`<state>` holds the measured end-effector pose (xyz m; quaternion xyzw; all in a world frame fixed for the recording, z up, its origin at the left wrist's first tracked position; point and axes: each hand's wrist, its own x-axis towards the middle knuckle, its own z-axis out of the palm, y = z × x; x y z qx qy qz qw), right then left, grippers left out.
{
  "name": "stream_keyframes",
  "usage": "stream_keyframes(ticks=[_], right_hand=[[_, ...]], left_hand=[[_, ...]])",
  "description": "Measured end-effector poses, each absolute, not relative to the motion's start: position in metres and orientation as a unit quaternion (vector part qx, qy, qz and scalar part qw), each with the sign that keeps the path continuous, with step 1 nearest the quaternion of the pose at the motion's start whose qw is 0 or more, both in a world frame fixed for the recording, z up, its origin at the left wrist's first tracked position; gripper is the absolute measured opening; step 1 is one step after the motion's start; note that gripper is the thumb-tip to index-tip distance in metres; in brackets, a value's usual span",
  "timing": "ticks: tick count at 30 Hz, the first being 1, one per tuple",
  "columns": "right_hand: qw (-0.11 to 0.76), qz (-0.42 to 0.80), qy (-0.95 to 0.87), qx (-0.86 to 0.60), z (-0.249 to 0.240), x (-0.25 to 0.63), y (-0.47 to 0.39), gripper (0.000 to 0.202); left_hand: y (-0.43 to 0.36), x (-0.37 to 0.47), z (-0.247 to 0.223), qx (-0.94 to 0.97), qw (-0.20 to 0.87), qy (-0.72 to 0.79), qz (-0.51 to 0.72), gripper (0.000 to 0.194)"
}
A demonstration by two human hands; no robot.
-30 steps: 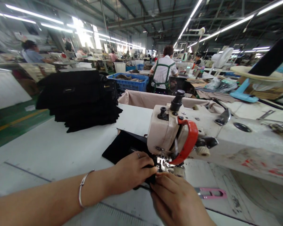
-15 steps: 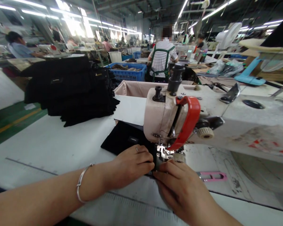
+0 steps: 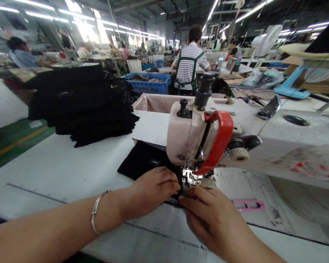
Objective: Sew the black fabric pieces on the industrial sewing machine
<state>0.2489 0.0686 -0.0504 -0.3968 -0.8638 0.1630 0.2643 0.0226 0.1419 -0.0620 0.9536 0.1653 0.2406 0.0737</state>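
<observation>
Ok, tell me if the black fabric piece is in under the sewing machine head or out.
In. The black fabric piece runs under the sewing machine head, with left hand and right hand pressing its near edge by the needle.

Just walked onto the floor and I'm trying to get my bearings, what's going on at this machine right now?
A person is working black fabric at a sewing machine. The left hand presses the cloth flat on the white table, and the right hand pinches its edge just in front of the presser foot. A stack of black pieces sits further back on the left, and pink snips lie to the right.
</observation>
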Motion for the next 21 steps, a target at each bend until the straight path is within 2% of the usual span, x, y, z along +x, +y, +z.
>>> stream_keyframes(ticks=[4, 9, 15, 21], right_hand=[[0.258, 0.158, -0.865, -0.400, -0.051, 0.249, 0.069, 0.035], [0.260, 0.156, -0.867, -0.395, -0.048, 0.248, 0.068, 0.034], [0.270, 0.135, -0.869, -0.392, -0.050, 0.247, 0.068, 0.040], [0.271, 0.095, -0.866, -0.408, -0.057, 0.247, 0.071, 0.040]], left_hand=[[0.141, 0.026, -0.058, 0.969, 0.078, 0.158, 0.173, 0.020], [0.139, 0.024, -0.053, 0.976, 0.071, 0.145, 0.146, 0.020], [0.141, 0.016, -0.052, 0.970, 0.078, 0.091, 0.210, 0.023], [0.157, 0.018, -0.057, 0.969, 0.083, 0.087, 0.217, 0.019]])
